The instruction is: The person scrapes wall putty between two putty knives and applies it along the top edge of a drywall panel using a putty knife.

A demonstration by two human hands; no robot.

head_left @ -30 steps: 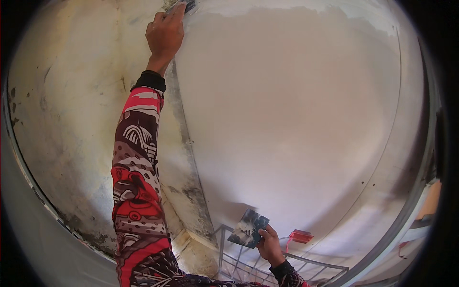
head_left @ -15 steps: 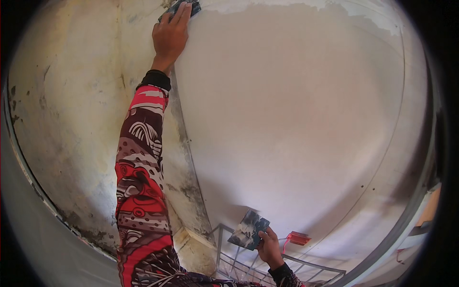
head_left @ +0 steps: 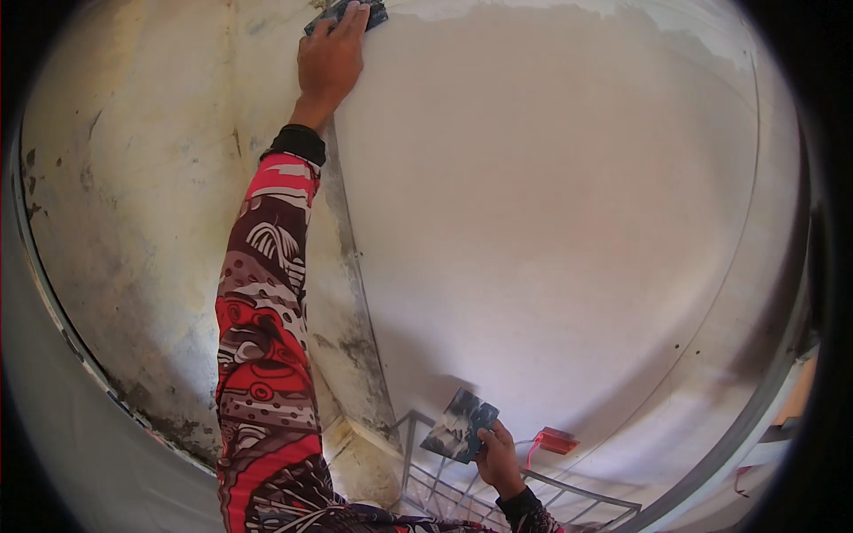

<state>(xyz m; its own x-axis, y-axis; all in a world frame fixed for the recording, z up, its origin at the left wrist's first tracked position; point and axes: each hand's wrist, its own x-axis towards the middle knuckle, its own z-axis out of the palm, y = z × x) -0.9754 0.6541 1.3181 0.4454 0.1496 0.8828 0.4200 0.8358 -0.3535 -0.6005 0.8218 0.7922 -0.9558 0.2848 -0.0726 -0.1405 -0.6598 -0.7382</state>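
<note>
Stretched far up, my left hand (head_left: 330, 69) is closed on a dark flat scraper (head_left: 377, 15), its fingers lying along the blade. That scraper is against the surface at the top, where a stained, yellowish wall (head_left: 151, 178) meets a smooth pale panel (head_left: 542, 195). Low on the right, my right hand (head_left: 501, 464) grips a dark square plate (head_left: 458, 428) by its edge, thumb on top. Pale filler is smeared over the plate's face. The tip of the left scraper is partly cut off by the picture's edge.
Below the right hand runs a grey metal railing (head_left: 569, 490). A red box-like object (head_left: 556, 441) with a red cord sits beside that hand. A dirty, dark-spotted strip (head_left: 351, 311) borders the panel. Whiter, uneven coating (head_left: 693, 22) shows along the panel's far edge.
The left hand and its scraper have shifted slightly right and a little down in the picture. The right hand and its plate are almost where they were.
</note>
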